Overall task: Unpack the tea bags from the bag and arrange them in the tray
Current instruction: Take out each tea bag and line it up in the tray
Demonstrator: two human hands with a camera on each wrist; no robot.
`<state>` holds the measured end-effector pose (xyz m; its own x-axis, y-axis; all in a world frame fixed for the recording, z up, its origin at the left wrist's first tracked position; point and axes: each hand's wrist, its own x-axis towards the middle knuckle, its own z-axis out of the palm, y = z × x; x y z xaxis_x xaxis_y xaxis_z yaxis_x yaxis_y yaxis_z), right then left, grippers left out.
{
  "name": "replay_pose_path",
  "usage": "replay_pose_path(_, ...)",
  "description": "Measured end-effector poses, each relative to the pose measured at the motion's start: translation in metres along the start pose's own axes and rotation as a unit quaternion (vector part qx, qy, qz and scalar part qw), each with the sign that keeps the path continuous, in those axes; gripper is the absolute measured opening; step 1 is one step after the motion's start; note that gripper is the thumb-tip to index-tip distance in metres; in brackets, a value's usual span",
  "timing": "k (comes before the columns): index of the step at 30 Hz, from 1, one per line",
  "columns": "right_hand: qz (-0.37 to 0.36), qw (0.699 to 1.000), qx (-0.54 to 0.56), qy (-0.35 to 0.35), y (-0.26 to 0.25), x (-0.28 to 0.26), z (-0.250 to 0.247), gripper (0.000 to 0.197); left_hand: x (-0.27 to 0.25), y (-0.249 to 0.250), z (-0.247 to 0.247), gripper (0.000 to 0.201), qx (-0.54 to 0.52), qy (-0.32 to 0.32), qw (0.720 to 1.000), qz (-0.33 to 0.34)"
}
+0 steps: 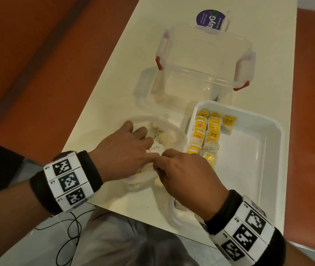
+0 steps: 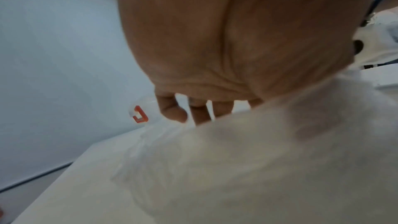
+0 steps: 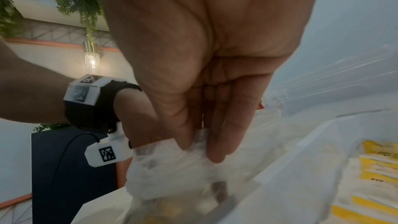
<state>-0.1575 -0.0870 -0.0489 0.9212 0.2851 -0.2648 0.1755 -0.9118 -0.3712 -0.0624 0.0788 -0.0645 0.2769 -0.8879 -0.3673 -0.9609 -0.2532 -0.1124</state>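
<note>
A clear plastic bag (image 1: pixel 172 135) with tea bags inside lies on the white table, left of the white tray (image 1: pixel 267 120). My left hand (image 1: pixel 145 143) lies over the bag with its fingers spread and seems to hold the plastic; its thumb is hidden. In the left wrist view the bag (image 2: pixel 258 159) bulges up against the left hand (image 2: pixel 193 113). My right hand (image 1: pixel 160 162) pinches the bag's near edge; the right wrist view shows the right hand (image 3: pixel 198 144) with thumb and fingers closed on crumpled plastic (image 3: pixel 172 168). Several yellow-tagged tea bags (image 1: pixel 208 133) stand in rows at the tray's left end.
A clear lidded container (image 1: pixel 202 60) with red clips stands behind the bag and tray. A clear lid (image 1: pixel 173 210) lies under my right wrist near the table's front edge. Loose tea specks dot the table. The right part of the tray holds nothing.
</note>
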Motion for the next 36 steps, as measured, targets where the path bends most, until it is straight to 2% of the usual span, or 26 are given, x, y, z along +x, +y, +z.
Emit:
replay_pose_path(2, -0.005, 1.000, 0.005, -0.001, 0.000, -0.002, -0.003, 0.019, 0.006, 0.003, 0.004, 0.027, -0.046, -0.044, 0.998, 0.029)
replay_pose_path(4, -0.006, 1.000, 0.007, -0.006, -0.001, -0.004, -0.006, 0.022, 0.009, 0.004, 0.012, 0.032, -0.078, -0.097, 0.992, 0.020)
replay_pose_path(5, -0.002, 1.000, 0.004, -0.019, -0.001, -0.005, -0.007, 0.023, 0.010, 0.005, 0.013, 0.034, -0.089, -0.103, 0.991, 0.021)
replay_pose_path(7, 0.003, 0.999, -0.007, -0.045, 0.001, -0.008, -0.007, 0.025, 0.010, 0.003, 0.016, 0.036, -0.115, -0.098, 0.988, 0.018)
replay_pose_path(12, 0.012, 0.997, -0.027, -0.066, 0.002, -0.014, -0.009, 0.025, 0.007, -0.008, 0.021, 0.024, -0.182, -0.113, 0.977, -0.016)
replay_pose_path(15, 0.017, 0.997, -0.032, -0.071, 0.000, -0.014, -0.010, 0.024, 0.005, -0.017, 0.024, 0.021, -0.197, -0.072, 0.977, -0.039)
replay_pose_path(17, 0.017, 0.997, -0.032, -0.068, 0.000, -0.014, -0.010, 0.024, 0.002, -0.020, 0.025, 0.026, -0.183, -0.066, 0.980, -0.032)
replay_pose_path(21, 0.021, 0.998, -0.019, -0.061, -0.002, -0.014, -0.012, 0.030, -0.001, -0.019, 0.023, 0.048, -0.143, -0.117, 0.983, -0.009)
replay_pose_path(22, 0.016, 0.998, -0.023, -0.063, -0.003, -0.014, -0.012, 0.034, -0.002, -0.018, 0.023, 0.049, -0.135, -0.119, 0.984, -0.011)
replay_pose_path(25, -0.006, 0.996, -0.050, -0.070, -0.004, -0.010, -0.008, 0.034, -0.003, -0.014, 0.025, 0.035, -0.120, -0.081, 0.989, -0.015)
replay_pose_path(28, -0.015, 0.994, -0.080, -0.076, -0.007, -0.008, -0.004, 0.033, 0.000, -0.015, 0.028, 0.048, -0.164, -0.100, 0.981, -0.023)
replay_pose_path(29, -0.012, 0.993, -0.089, -0.076, -0.007, -0.008, -0.002, 0.033, -0.001, -0.016, 0.028, 0.045, -0.186, -0.109, 0.976, -0.031)
replay_pose_path(32, -0.005, 0.993, -0.116, -0.035, -0.010, -0.007, -0.001, 0.037, -0.001, -0.025, 0.024, 0.016, -0.244, -0.106, 0.963, -0.054)
replay_pose_path(35, 0.002, 0.991, -0.118, -0.055, -0.009, -0.007, 0.003, 0.034, -0.002, -0.035, 0.022, 0.011, -0.303, -0.074, 0.947, -0.082)
replay_pose_path(36, 0.001, 0.991, -0.124, -0.043, -0.009, -0.006, 0.002, 0.030, -0.003, -0.038, 0.022, 0.012, -0.314, -0.060, 0.942, -0.098)
